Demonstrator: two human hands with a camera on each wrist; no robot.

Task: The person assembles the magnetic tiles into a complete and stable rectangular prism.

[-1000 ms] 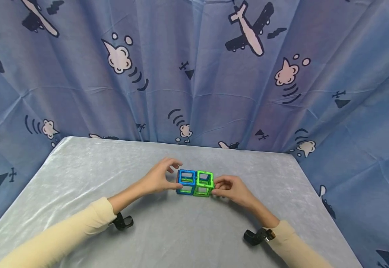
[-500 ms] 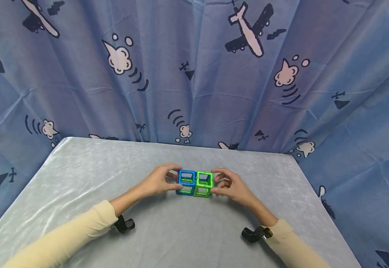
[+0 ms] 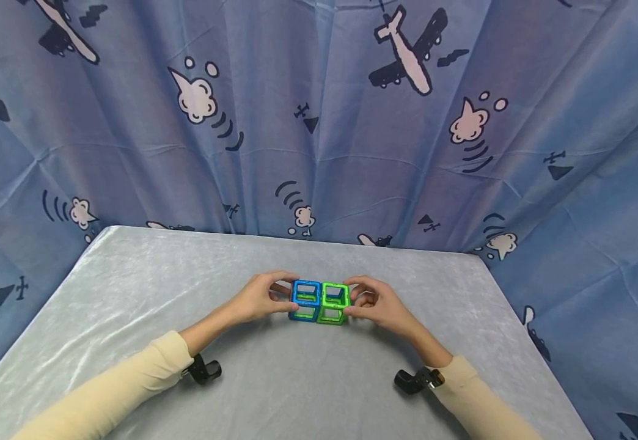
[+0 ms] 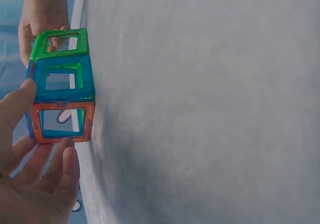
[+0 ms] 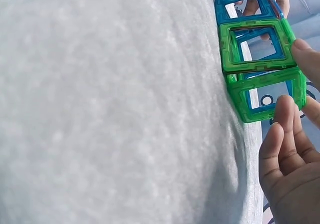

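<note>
Two open-framed cubes of magnetic tiles stand side by side on the table, meeting at one face. The left one is a blue cube (image 3: pixel 307 304) with an orange-red tile (image 4: pixel 88 121) on its outer side. Its neighbour is a green cube (image 3: pixel 334 305) with some blue tile showing through its window. My left hand (image 3: pixel 255 298) holds the blue cube's outer end, thumb at the front edge and index finger at the back. Mirroring it, my right hand (image 3: pixel 384 307) grips the outer end of the green cube between thumb and index finger. The other fingers curl beside the outer faces.
A grey-white cloth covers the table (image 3: pixel 187 263). Behind it hangs a blue curtain (image 3: pixel 264 122) printed with airplanes. Black wrist cameras sit at both sleeves, the left camera (image 3: pixel 205 370) and the right camera (image 3: pixel 415 381) low over the cloth.
My left index finger has come down to the blue cube's back corner. My right index finger has extended to the green cube's back edge. The cubes have stayed in place.
</note>
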